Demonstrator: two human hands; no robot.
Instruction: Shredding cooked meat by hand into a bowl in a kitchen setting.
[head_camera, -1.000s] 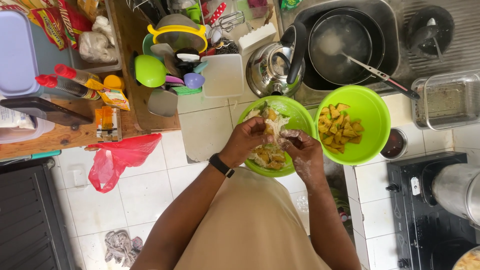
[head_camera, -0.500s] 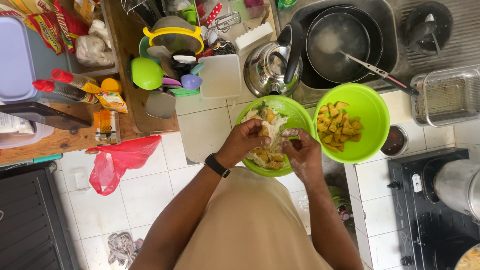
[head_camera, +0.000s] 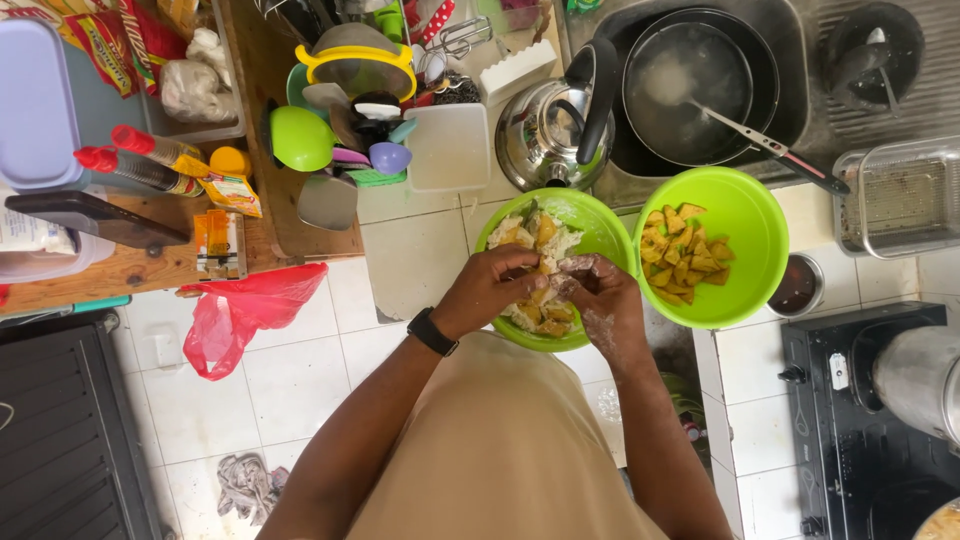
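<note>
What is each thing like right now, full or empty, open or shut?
Left bowl: holds floury pieces.
Right bowl: partly filled with yellow pieces.
Left hand: fingers curled on a piece.
Right hand: floury, pinching the same food.
Pan: in the sink, wet.
Kettle: lid on.

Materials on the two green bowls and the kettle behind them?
Left bowl and right bowl: likely plastic, with uniform bright green, smooth, softly glossy walls. Kettle: polished metal, probably stainless steel, with mirror-like reflections; its black handle looks plastic.
</note>
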